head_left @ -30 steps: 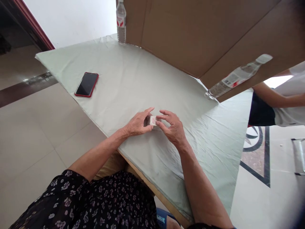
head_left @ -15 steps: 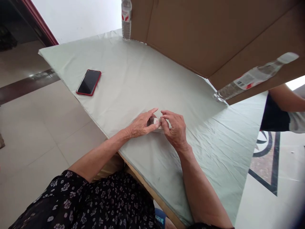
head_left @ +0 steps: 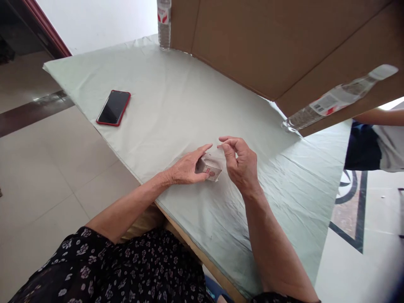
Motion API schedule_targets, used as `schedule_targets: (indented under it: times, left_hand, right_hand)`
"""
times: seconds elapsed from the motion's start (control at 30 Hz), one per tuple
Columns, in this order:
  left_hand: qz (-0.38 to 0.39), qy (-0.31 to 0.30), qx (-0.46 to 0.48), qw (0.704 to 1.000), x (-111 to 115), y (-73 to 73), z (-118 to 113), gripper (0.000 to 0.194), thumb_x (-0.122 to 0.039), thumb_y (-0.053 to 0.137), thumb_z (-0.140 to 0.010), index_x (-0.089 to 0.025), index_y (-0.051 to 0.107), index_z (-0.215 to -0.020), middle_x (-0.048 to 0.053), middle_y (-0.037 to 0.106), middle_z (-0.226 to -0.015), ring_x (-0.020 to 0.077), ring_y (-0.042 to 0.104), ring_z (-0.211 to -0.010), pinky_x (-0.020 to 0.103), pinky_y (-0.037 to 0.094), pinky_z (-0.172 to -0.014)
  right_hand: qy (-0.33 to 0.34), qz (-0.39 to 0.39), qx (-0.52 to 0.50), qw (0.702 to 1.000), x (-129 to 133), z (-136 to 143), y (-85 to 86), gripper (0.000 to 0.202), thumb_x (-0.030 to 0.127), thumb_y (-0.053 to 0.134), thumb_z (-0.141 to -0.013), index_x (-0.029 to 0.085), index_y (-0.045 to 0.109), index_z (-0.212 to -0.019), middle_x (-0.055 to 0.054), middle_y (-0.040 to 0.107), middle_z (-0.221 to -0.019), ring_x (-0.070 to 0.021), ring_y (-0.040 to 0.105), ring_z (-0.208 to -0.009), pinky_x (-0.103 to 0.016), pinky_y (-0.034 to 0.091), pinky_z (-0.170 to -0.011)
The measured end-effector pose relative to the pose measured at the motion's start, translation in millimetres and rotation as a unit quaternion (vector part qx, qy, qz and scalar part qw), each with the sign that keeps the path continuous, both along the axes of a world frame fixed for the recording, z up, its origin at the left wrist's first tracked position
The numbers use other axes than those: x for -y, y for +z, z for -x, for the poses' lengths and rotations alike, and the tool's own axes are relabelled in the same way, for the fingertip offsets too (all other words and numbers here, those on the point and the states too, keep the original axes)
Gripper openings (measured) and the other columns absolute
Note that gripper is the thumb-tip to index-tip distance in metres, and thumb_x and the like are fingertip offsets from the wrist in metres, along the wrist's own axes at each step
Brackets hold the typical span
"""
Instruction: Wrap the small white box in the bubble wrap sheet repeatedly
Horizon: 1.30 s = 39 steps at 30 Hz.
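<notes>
Holding a small box [head_left: 213, 170] between thumb and fingers: left hand [head_left: 187, 169], grip closed round its side. Box sits close to the worktop's near edge, about midway along; whether it rests on the cloth or is held just above, cannot tell. Its pale end face carries red print, too small to read.

Right hand [head_left: 242, 165]: thumb and forefinger pinched together on thin clear film [head_left: 221, 155] that reaches back to the box. Other fingers curled.

Worktop [head_left: 164, 101] under pale green cloth, creased most toward its right edge. Narrow strip of cloth between box and near edge; broad stretch from the hands to the far edge, more to the right of the right wrist.

Phone [head_left: 113, 108], dark screen up, red case, lying beside the near edge toward the left corner, well apart from the hands.

Far side: brown cardboard [head_left: 252, 46] standing as a folded screen. Upright bottle [head_left: 164, 29] at its left end, label white with a red mark. Tilted bottle [head_left: 339, 100] against its right end; label shows a barcode and a red patch, wording illegible.

Beyond the right edge: another person's forearm [head_left: 383, 116] and dark shorts [head_left: 361, 147].
</notes>
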<state>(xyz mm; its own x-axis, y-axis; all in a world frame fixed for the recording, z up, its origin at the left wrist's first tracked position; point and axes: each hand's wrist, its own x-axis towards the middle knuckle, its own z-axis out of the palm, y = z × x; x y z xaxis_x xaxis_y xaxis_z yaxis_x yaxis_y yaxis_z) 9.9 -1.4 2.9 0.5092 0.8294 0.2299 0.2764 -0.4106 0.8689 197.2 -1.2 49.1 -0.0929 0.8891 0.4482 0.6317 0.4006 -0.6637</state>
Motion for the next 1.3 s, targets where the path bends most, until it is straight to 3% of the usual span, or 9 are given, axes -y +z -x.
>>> schedule_targets:
  times: [0.2,0.33,0.5,0.63,0.73,0.83,1.0,1.1,1.3]
  left_hand:
    - [-0.010,-0.021,0.042,0.999,-2,-1.9,0,0.092,-0.022,0.068,-0.073,-0.024,0.028,-0.156,0.012,0.055,-0.140,0.0269,0.056,-0.124,0.044,0.045,-0.108]
    - [0.009,-0.030,0.045,0.999,-2,0.7,1,0.088,-0.029,0.073,-0.072,-0.024,0.036,-0.151,0.013,0.052,-0.144,0.0291,0.057,-0.123,0.045,0.045,-0.107]
    - [0.074,-0.024,0.036,0.996,-1,5.9,3,0.060,-0.042,0.071,-0.078,-0.018,0.053,-0.131,0.013,0.061,-0.129,0.0269,0.061,-0.112,0.044,0.049,-0.100]
    - [0.061,-0.021,0.027,0.998,-3,6.0,1,0.049,-0.044,0.067,-0.081,-0.016,0.058,-0.120,0.013,0.064,-0.122,0.0239,0.062,-0.102,0.040,0.050,-0.093]
    - [0.046,-0.015,0.021,0.999,-3,3.7,-1,0.047,-0.039,0.068,-0.079,-0.017,0.059,-0.119,0.010,0.066,-0.114,0.0229,0.062,-0.098,0.037,0.051,-0.088]
    - [0.047,-0.010,0.018,0.999,-3,2.3,-1,0.045,-0.036,0.069,-0.078,-0.018,0.060,-0.119,0.009,0.067,-0.111,0.0223,0.062,-0.096,0.036,0.051,-0.086]
    - [0.028,-0.008,0.022,0.999,-2,3.5,-1,0.042,-0.034,0.068,-0.077,-0.017,0.060,-0.115,0.010,0.065,-0.111,0.0214,0.061,-0.095,0.035,0.050,-0.085]
    - [0.011,-0.006,0.021,1.000,-2,4.8,-1,0.039,-0.032,0.068,-0.076,-0.017,0.061,-0.111,0.010,0.063,-0.117,0.0215,0.060,-0.098,0.035,0.049,-0.088]
    - [0.045,-0.016,0.041,0.998,-2,5.2,1,0.044,-0.031,0.071,-0.073,-0.019,0.060,-0.113,0.013,0.055,-0.136,0.0253,0.059,-0.113,0.041,0.047,-0.100]
  right_hand:
    - [-0.029,0.017,-0.113,0.993,-37,-9,-6.9,0.022,0.040,0.054,-0.096,0.023,0.064,-0.086,-0.003,0.074,-0.087,-0.0188,0.068,-0.082,-0.037,0.052,-0.082]
    - [-0.035,0.037,-0.211,0.976,-57,-12,-24.4,0.021,0.038,0.057,-0.092,0.022,0.062,-0.080,0.001,0.068,-0.073,-0.0150,0.065,-0.069,-0.033,0.052,-0.073]
    - [-0.061,0.071,-0.267,0.959,-62,-19,-43.2,0.021,0.035,0.061,-0.087,0.023,0.057,-0.070,0.004,0.061,-0.062,-0.0116,0.055,-0.059,-0.027,0.050,-0.064]
    - [-0.077,0.089,-0.293,0.949,-59,-24,-51.3,0.019,0.034,0.062,-0.086,0.022,0.058,-0.071,0.004,0.059,-0.062,-0.0117,0.054,-0.059,-0.027,0.049,-0.062]
    - [-0.053,0.118,-0.314,0.941,-59,-30,-52.3,0.020,0.043,0.064,-0.085,0.023,0.064,-0.089,0.001,0.068,-0.076,-0.0143,0.063,-0.072,-0.028,0.051,-0.065]
    - [-0.004,0.208,-0.332,0.920,-57,-43,-46.7,0.040,0.051,0.069,-0.078,0.023,0.064,-0.107,-0.004,0.074,-0.097,-0.0185,0.067,-0.085,-0.028,0.050,-0.061]
    - [0.137,0.325,-0.242,0.904,-45,-62,-30.3,0.058,0.040,0.084,-0.065,0.021,0.068,-0.118,-0.006,0.075,-0.105,-0.0203,0.067,-0.083,-0.032,0.053,-0.067]
    - [0.163,0.314,-0.205,0.913,-41,-55,-29.4,0.047,0.038,0.083,-0.069,0.019,0.072,-0.111,-0.003,0.074,-0.089,-0.0204,0.067,-0.079,-0.033,0.053,-0.069]
    - [0.062,0.201,-0.273,0.939,-46,-32,-36.9,0.039,0.034,0.076,-0.071,0.020,0.069,-0.107,0.003,0.067,-0.074,-0.0122,0.057,-0.061,-0.025,0.045,-0.054]
